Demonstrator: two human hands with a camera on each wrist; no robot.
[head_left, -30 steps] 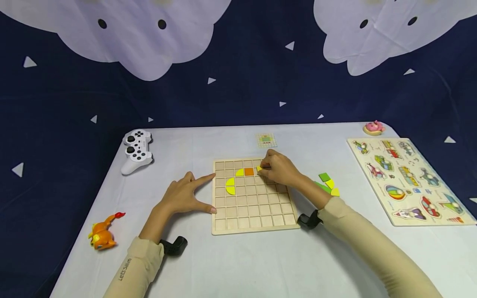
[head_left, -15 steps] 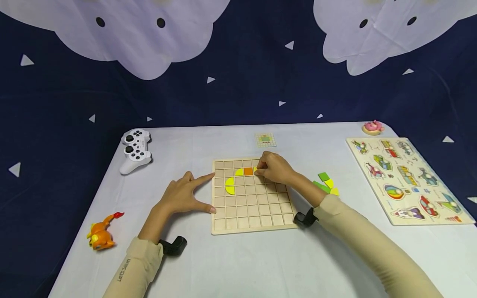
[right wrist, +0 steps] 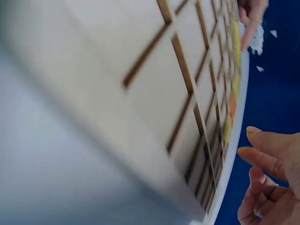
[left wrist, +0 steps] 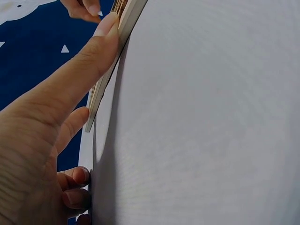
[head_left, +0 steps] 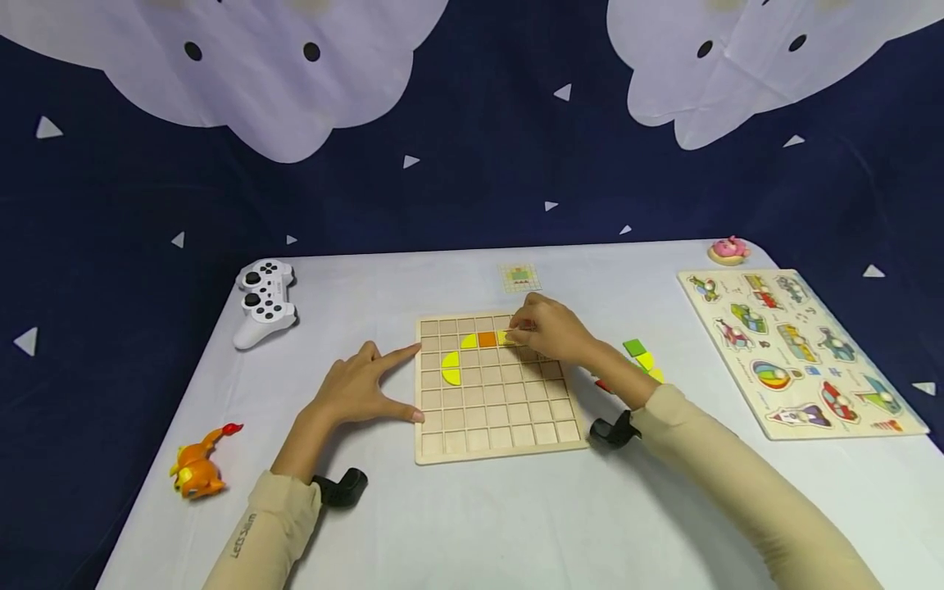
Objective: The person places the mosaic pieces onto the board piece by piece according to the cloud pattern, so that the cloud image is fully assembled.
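Observation:
A wooden grid board lies on the table. My left hand touches its left edge with thumb and forefinger spread wide; the left wrist view shows the thumb pressed to that edge. In the board's upper rows sit yellow quarter-circle pieces, with an orange square to their right. Beside the orange square is another yellow piece, partly hidden by my right hand. In the right wrist view, the right hand's thumb and forefinger stand slightly apart with nothing between them.
Loose green, yellow and red pieces lie right of the board, partly behind the right forearm. Behind the board is a small pattern card. A picture puzzle board, a pink toy, a game controller and an orange toy stand around.
My right hand has drawn slightly back from the yellow piece beside the orange square, and more of that piece shows. A red loose piece has come into sight. The left hand keeps its place.

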